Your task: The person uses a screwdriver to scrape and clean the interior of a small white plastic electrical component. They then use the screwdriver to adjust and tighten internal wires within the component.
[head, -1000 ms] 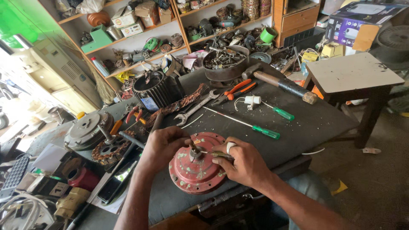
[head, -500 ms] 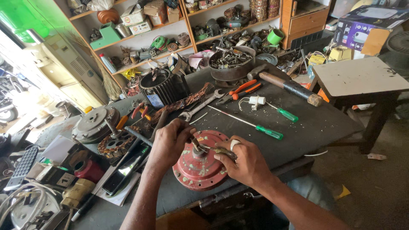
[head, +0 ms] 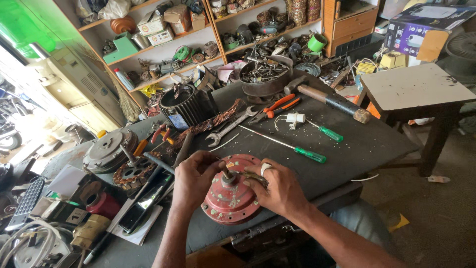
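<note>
At lower centre of the frame, on the dark counter (head: 377,144), one round red motor housing (head: 229,198) of chipped painted metal is seen, its shaft upright. It is gripped by two hands: the left hand (head: 194,179) is curled over its left rim, the right hand (head: 278,188) over its right. Upper right of them, two green-handled screwdrivers (head: 310,155) and one wooden-handled hammer (head: 327,99) are laid.

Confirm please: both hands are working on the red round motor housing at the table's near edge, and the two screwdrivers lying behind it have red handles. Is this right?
Not quite. In the head view the two screwdrivers have green handles, not red. The rest holds: the left hand and right hand are both on the red round motor housing at the table's near edge.
</note>
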